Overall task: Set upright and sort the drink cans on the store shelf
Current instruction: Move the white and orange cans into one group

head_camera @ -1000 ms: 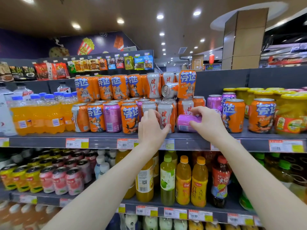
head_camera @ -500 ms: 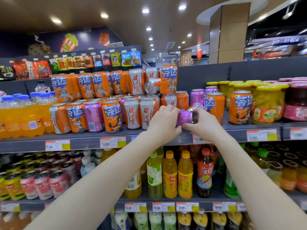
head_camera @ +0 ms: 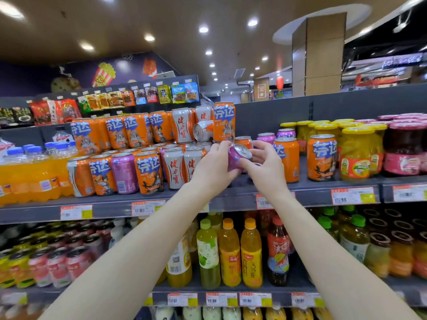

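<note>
Purple can (head_camera: 235,159) sits tilted between a person's two hands, its silver top turned up and to the right. It is held just above the near edge of the grey shelf (head_camera: 318,184), in front of the rows of drinks. The left hand (head_camera: 211,168) wraps its fingers round the can's lower body from the left. The right hand (head_camera: 268,166) curls its thumb and fingers round the top end from the right.

Just left of the hands stand white cans (head_camera: 182,167) with red lettering, and beyond them a front row of orange cans (head_camera: 147,173) with a second purple can (head_camera: 124,173) upright among them. A second tier of orange and white cans is stacked on top, farther back. On that tier a tipped can (head_camera: 203,130) lies on its side with its silver end facing out, beside a tall orange one.

Right of the hands stand two more orange cans, with a purple pair (head_camera: 275,135) behind them. Farther right are jars (head_camera: 357,155) with yellow lids. Bottles (head_camera: 32,179) of orange drink fill the shelf's far left. Price tags (head_camera: 353,196) line its edge, and the lower shelf (head_camera: 288,291) carries more bottles, jars and cans.
</note>
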Action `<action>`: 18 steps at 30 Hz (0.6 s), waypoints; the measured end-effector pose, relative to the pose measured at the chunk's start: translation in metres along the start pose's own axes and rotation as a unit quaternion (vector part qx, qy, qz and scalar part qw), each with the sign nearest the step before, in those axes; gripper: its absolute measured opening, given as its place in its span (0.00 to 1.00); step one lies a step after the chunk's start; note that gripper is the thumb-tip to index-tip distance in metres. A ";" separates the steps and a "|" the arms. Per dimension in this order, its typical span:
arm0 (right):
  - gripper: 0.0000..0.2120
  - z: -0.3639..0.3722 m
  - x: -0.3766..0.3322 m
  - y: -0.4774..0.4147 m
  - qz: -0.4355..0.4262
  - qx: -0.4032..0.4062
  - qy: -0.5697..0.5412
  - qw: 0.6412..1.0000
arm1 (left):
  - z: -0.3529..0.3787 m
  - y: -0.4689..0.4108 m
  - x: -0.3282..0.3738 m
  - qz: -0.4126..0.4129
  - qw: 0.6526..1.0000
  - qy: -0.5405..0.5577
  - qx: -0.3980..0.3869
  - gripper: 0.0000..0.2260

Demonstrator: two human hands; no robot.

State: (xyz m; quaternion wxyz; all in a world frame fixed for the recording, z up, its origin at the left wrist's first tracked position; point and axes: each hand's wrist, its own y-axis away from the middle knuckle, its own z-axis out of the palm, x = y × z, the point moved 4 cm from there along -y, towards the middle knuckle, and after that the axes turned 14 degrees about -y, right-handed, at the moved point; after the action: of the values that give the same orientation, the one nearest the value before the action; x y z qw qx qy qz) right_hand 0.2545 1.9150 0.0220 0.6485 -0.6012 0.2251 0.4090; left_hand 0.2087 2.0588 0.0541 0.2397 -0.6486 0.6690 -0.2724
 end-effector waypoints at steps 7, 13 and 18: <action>0.22 0.005 0.011 -0.009 0.049 -0.086 0.010 0.995 | -0.003 0.000 -0.005 -0.012 0.993 -0.118 0.026 0.30; 0.22 0.013 0.012 -0.011 0.044 -0.135 0.053 0.988 | -0.016 -0.010 -0.008 0.013 0.954 -0.300 0.022 0.28; 0.25 0.013 0.017 -0.015 0.043 -0.144 0.064 0.987 | -0.018 -0.007 -0.022 0.005 0.976 -0.218 0.026 0.28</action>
State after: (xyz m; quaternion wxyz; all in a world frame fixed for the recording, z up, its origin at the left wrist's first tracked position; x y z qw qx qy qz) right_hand 0.2734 1.9333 0.0202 0.5215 -0.7029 0.2306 0.4252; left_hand 0.2026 2.0816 0.0713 0.3979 -0.6825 0.5969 -0.1402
